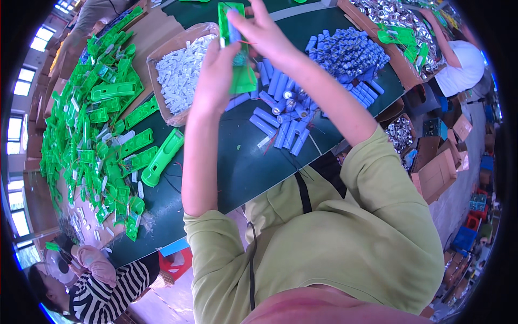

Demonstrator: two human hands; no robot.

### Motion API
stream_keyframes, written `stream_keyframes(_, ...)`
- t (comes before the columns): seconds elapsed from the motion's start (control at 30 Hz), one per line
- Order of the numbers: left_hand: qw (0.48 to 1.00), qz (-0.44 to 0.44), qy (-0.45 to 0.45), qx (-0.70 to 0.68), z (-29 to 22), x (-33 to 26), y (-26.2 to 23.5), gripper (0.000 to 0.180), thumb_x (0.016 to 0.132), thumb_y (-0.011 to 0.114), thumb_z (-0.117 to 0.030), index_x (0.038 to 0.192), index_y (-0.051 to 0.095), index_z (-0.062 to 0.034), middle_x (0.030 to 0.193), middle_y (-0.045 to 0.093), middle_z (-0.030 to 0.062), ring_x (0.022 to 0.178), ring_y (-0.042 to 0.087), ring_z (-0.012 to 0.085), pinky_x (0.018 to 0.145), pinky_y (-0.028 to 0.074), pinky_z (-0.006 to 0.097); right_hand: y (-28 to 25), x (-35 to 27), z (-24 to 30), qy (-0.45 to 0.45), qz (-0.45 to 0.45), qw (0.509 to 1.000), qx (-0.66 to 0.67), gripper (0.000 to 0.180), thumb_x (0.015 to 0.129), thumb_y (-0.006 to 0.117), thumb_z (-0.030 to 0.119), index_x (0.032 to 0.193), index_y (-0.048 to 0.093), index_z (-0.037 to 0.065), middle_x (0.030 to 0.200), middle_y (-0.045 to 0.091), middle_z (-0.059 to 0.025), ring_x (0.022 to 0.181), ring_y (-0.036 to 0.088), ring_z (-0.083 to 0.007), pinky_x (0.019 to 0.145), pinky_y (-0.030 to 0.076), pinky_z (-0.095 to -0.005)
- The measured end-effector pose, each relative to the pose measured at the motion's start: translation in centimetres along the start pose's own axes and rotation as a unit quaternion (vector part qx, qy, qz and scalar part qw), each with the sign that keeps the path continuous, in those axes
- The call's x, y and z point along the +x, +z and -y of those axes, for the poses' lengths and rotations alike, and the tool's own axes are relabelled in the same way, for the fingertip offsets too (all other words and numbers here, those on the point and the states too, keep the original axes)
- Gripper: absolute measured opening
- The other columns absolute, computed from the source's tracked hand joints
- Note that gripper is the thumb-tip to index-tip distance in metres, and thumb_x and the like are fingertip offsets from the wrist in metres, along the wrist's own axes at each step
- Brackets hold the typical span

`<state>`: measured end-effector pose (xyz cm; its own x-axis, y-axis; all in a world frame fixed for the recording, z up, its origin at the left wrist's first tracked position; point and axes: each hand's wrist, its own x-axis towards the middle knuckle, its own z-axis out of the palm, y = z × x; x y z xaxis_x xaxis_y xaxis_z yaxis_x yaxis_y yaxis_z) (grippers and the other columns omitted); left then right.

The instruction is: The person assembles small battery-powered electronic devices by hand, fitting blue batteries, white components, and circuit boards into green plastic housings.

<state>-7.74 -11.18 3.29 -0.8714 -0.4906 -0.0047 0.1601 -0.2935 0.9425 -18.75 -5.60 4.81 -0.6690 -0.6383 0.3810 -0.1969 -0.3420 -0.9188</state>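
Both of my hands are raised over the far part of the table around a green plastic flashlight housing (244, 81). My left hand (214, 81) grips the housing from its left side, thumb across it. A blue cylindrical battery (234, 35) lies in the upper part of the housing. My right hand (265, 39) has its fingers closed in on this battery from the right; part of the grip is hidden. A thin red wire shows between the hands. Just to the right, loose blue batteries (291, 127) lie on the table, some with wires.
On the left is a large heap of green housings (102, 140). A cardboard box (156, 92) holds small white pieces. Stacked blue batteries (345, 54) stand at the right, beside a box of shiny reflectors (391, 16). Other people work at the lower left, upper left and upper right.
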Motion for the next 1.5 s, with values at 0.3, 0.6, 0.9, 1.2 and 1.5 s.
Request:
stream_keyframes(0.3,0.901,-0.339,0.27,0.008,-10.1,-5.1,-7.4,0.029,0.092,0.039,-0.02,0.107,0.046,0.0036,0.093,0.061,0.0179,0.075,0.061,0.0228,0.068,0.055,0.04,3.0,8.6,-11.9,-0.392,0.257,0.711,-0.524,0.013,0.077,0.055,0.013,0.083,0.063,0.006,0.074,0.064,-0.0122,0.078,0.064,-0.0298,0.07,0.05,-0.0404)
stream_keyframes(0.6,0.902,-0.338,0.268,0.017,-10.8,-5.9,-7.2,0.029,0.092,0.038,-0.019,0.106,0.047,0.0044,0.09,0.061,0.0165,0.072,0.06,0.0205,0.062,0.055,0.036,4.8,10.2,-14.9,-0.41,0.281,0.639,-0.587,0.01,0.077,0.057,0.015,0.081,0.063,0.008,0.081,0.062,-0.0094,0.083,0.063,-0.0261,0.074,0.049,-0.0395)
stream_keyframes(0.9,0.947,-0.192,0.236,0.1,-10.3,-6.0,-5.1,0.026,0.09,0.041,-0.017,0.109,0.047,0.0004,0.087,0.061,0.0124,0.068,0.057,0.0146,0.06,0.051,0.03,3.7,2.5,-1.0,-0.102,0.267,0.958,0.005,0.014,0.091,0.051,0.009,0.104,0.053,0.006,0.095,0.056,-0.0036,0.082,0.054,-0.01,0.076,0.044,-0.0242)
stream_keyframes(1.2,0.971,0.022,0.214,0.103,-8.7,-6.2,-1.2,0.041,0.089,0.045,-0.018,0.125,0.038,0.0008,0.09,0.059,0.0119,0.071,0.056,0.0131,0.06,0.048,0.025,0.6,-2.0,5.8,-0.14,0.191,0.965,0.116,0.022,0.089,0.052,0.004,0.111,0.05,0.003,0.097,0.051,-0.004,0.084,0.053,-0.008,0.074,0.046,-0.0222)
stream_keyframes(1.5,0.973,0.0,0.18,0.146,-7.2,-5.2,0.7,0.042,0.088,0.043,-0.018,0.125,0.037,0.0012,0.089,0.058,0.0131,0.07,0.056,0.0157,0.061,0.052,0.03,-1.4,0.1,7.8,-0.053,0.072,0.977,0.194,0.007,0.088,0.055,0.006,0.088,0.048,0.006,0.076,0.059,-0.0039,0.064,0.056,-0.0081,0.06,0.046,-0.0196)
